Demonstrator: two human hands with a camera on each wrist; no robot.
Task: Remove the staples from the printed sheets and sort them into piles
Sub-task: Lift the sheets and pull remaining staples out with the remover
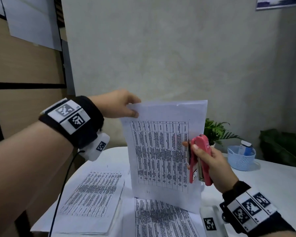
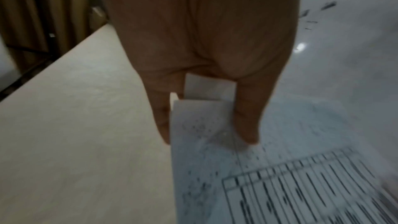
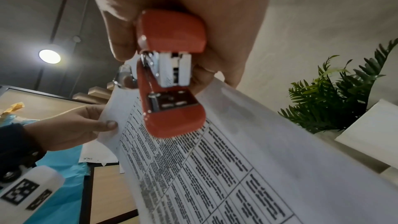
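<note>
A printed sheet (image 1: 162,151) with a dense table stands upright above the table. My left hand (image 1: 126,108) pinches its top left corner between thumb and fingers; the left wrist view shows that corner (image 2: 202,118) held by the thumb and a finger. My right hand (image 1: 202,158) grips a small red stapler (image 1: 199,159) and also touches the sheet's right edge with thumb and fingertip. In the right wrist view the stapler (image 3: 172,74) lies against the sheet (image 3: 226,168). No staple can be made out.
Two piles of printed sheets lie on the white table: one at the left (image 1: 92,194), one at the front middle (image 1: 161,219). A pale blue basket (image 1: 241,158) and a green plant (image 1: 215,130) stand at the back right. A wall rises behind.
</note>
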